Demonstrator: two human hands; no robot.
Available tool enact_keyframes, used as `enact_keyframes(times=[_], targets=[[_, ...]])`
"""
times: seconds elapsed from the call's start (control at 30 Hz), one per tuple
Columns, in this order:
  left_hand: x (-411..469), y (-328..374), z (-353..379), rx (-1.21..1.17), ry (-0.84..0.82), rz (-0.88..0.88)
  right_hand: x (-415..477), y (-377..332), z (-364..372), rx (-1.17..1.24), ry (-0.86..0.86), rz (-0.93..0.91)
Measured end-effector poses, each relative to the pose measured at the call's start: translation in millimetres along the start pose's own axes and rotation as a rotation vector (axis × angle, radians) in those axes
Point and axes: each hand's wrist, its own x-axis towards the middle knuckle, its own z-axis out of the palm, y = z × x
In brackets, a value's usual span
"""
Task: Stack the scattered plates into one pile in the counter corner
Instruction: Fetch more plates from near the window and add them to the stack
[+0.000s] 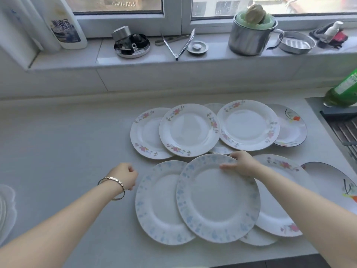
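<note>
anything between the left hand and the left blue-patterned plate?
No. In the head view, bare counter separates the left hand from the left blue-patterned plate. The hand is loosely curled, apart from the rim.

Your right forearm covers part of the pink-flower plate (278, 215), another plate (257, 238) peeks from beneath it, and right of it the orange-flower plate (332, 182) is edge-cropped.

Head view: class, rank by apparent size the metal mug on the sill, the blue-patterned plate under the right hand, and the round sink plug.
1. Blue-patterned plate, though it lies nearest the camera.
2. Metal mug.
3. Sink plug.
</note>
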Motion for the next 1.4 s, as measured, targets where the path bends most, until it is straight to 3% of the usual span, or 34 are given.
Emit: enact_keyframes(times=[0.3,0.63,0.97,1.23,1.4], targets=[[-28,-64,-65,-0.109,0.185,-0.032,-37,-75,34,0.332,-0.009,-0.002],[-78,-227,-189,-0.199,0.457,-0.204,-57,-253,205,0.635,-0.1,-0.115],[-112,-391,-249,-0.253,0.556,-0.378,-87,-375,391,0.548,-0.138,-0.113],[-111,-440,-254,-0.293,0.532,-0.377,-96,-398,453,0.41,-0.064,-0.133],[-105,-446,-258,-0.29,0.521,-0.364,-98,-401,466,-0.038,0.019,-0.308]])
